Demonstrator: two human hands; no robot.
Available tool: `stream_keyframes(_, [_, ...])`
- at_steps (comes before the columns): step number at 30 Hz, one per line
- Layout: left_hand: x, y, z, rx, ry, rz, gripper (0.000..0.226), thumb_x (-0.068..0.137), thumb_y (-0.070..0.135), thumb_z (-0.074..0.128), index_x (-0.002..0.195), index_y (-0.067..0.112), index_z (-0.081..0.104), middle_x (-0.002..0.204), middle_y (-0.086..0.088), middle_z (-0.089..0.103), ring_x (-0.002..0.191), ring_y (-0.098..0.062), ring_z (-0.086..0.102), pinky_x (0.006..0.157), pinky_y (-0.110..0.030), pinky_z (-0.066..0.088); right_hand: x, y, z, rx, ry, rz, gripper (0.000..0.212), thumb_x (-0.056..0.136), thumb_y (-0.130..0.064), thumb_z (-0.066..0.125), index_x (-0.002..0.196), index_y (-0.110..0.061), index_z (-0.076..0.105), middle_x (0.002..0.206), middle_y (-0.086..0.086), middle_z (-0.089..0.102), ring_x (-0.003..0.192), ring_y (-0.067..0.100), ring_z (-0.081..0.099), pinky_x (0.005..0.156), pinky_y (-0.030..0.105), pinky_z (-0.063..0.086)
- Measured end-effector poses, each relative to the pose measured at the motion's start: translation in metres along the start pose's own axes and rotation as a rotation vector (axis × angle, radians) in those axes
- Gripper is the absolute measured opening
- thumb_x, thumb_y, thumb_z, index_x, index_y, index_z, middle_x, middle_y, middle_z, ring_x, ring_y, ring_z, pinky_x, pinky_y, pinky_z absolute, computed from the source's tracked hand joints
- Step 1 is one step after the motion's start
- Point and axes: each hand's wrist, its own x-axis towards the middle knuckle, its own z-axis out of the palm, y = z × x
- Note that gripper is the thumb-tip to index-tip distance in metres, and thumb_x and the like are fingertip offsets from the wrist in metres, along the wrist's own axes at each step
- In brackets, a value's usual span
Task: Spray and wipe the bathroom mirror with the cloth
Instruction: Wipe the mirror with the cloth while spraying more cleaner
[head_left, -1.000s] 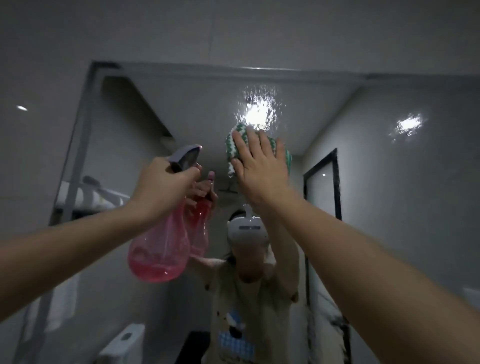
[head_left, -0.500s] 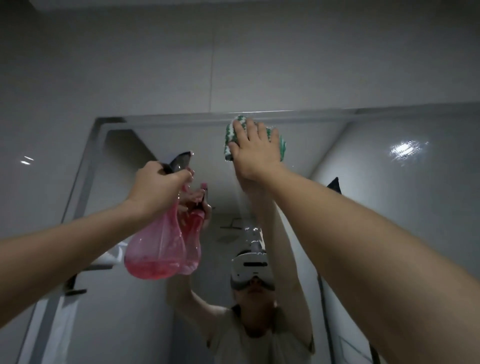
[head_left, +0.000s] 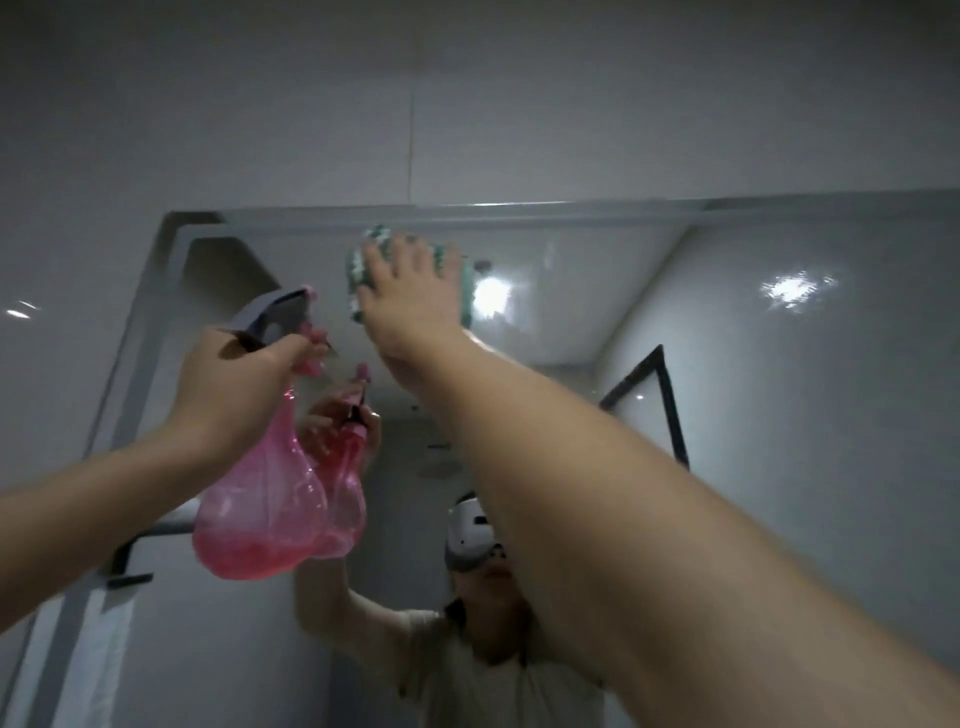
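Observation:
The bathroom mirror fills the wall ahead, its top edge just above my hands. My right hand presses a green-and-white cloth flat against the glass close to the mirror's top edge, fingers straight and spread. The cloth shows around my fingers on the left and right; the rest is hidden under my palm. My left hand grips the neck of a pink spray bottle with a grey trigger head, held up left of the cloth and apart from the glass. Pink liquid sits in its bottom.
The mirror reflects a person with a white headset, both raised arms and the bottle. A grey tiled wall runs above the mirror. A dark bracket shows at the lower left, and a dark door frame is reflected on the right.
My right hand has slid the cloth up to the mirror's top edge and a little to the right. The view tilted upward. The bottle stays held in my left hand.

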Motion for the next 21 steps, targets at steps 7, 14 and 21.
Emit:
stream_keyframes(7, [-0.017, 0.009, 0.017, 0.014, -0.013, -0.064, 0.025, 0.058, 0.04, 0.062, 0.074, 0.024, 0.072, 0.095, -0.024, 0.068, 0.088, -0.036, 0.064, 0.085, -0.062, 0.047, -0.004, 0.05, -0.011, -0.049, -0.025, -0.04, 0.054, 0.102, -0.042, 0.021, 0.151, -0.028, 0.007, 0.159, 0.002, 0.004, 0.146, 0.021, 0.003, 0.114, 0.048, 0.0])
stream_keyframes(14, [-0.031, 0.031, 0.064, -0.063, -0.045, 0.006, 0.025, 0.087, 0.005, 0.055, 0.086, 0.028, 0.065, 0.097, -0.004, 0.071, 0.097, -0.025, 0.064, 0.09, -0.046, 0.048, -0.022, 0.184, -0.04, -0.043, 0.009, 0.219, 0.054, 0.101, -0.043, 0.023, 0.151, -0.027, 0.009, 0.159, 0.003, 0.004, 0.144, 0.023, 0.01, 0.113, 0.046, 0.009])
stream_keyframes(21, [-0.042, 0.027, 0.095, -0.104, -0.067, -0.02, 0.013, 0.084, 0.007, 0.06, 0.088, 0.015, 0.069, 0.096, -0.011, 0.07, 0.093, -0.031, 0.064, 0.084, -0.046, 0.05, -0.062, 0.274, -0.056, -0.063, 0.006, 0.37, 0.055, 0.101, -0.043, 0.021, 0.151, -0.027, 0.006, 0.158, 0.006, 0.01, 0.143, 0.026, 0.012, 0.113, 0.049, 0.011])
